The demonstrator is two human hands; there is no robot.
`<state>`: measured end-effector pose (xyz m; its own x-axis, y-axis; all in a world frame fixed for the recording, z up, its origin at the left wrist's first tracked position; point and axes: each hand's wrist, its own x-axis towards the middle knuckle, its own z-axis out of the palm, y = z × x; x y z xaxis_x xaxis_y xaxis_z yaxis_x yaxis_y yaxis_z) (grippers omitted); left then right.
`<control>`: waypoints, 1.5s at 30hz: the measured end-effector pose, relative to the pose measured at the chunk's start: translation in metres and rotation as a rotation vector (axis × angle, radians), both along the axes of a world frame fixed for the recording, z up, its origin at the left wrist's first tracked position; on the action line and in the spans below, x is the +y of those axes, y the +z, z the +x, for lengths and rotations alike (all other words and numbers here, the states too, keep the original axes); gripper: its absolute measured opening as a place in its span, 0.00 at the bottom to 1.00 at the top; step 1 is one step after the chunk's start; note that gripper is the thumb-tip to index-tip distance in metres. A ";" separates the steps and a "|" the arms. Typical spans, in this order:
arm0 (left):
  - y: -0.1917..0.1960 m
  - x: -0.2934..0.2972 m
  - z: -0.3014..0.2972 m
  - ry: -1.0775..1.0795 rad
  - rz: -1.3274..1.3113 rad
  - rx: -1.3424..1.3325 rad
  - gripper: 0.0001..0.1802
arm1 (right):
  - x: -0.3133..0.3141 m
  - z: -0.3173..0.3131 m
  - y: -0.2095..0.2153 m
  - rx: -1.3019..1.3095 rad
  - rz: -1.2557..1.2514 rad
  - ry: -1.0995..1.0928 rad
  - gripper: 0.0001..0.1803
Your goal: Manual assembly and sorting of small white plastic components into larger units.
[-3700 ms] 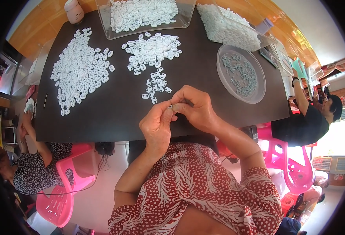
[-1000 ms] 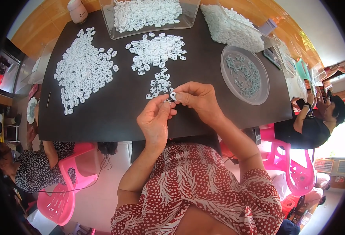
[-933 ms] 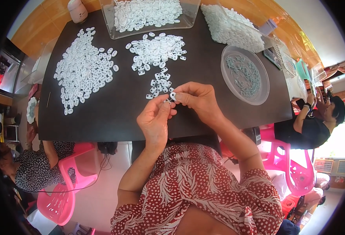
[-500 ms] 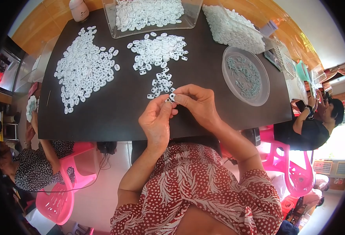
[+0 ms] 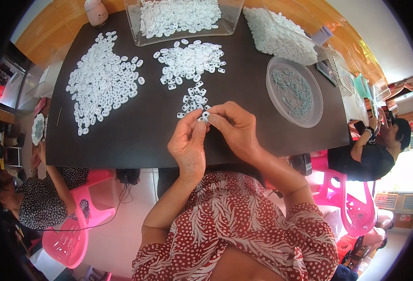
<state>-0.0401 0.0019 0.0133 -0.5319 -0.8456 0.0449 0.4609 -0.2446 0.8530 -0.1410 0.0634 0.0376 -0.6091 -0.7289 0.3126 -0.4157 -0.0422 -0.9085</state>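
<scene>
Pinching white bits (image 5: 205,116) near the middle of the frame, the left hand (image 5: 188,149) and right hand (image 5: 235,129) are close together. A small white pile (image 5: 193,101) lies just above them. A round dish (image 5: 306,121) sits at the upper right.

Set back from the left grip (image 5: 187,150) and the right grip (image 5: 235,129), the blouse (image 5: 241,206) is brick red, scattered with white dots and larger white leaf sprays whose fronds fan out in narrow blades. Behind the left grip, past a bare left forearm (image 5: 168,206), the left sleeve (image 5: 152,257) is short, stopping near the elbow. Behind the right grip, past a bare right forearm (image 5: 281,173), the right sleeve (image 5: 305,225) matches it in length and print. Farthest behind both grips, the neckline (image 5: 225,240) opens to a point.
</scene>
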 end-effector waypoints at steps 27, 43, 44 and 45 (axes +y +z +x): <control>0.008 -0.011 0.006 -0.026 0.046 -0.095 0.07 | 0.003 0.006 0.002 0.026 -0.025 0.024 0.06; 0.014 -0.011 0.006 -0.130 0.083 -0.083 0.11 | 0.011 -0.002 0.006 0.085 0.040 0.085 0.07; 0.015 -0.011 0.006 -0.133 0.081 -0.085 0.11 | 0.010 -0.001 0.006 0.084 0.038 0.082 0.07; 0.015 -0.011 0.006 -0.129 0.101 -0.081 0.12 | 0.009 -0.001 0.006 0.076 0.023 0.069 0.06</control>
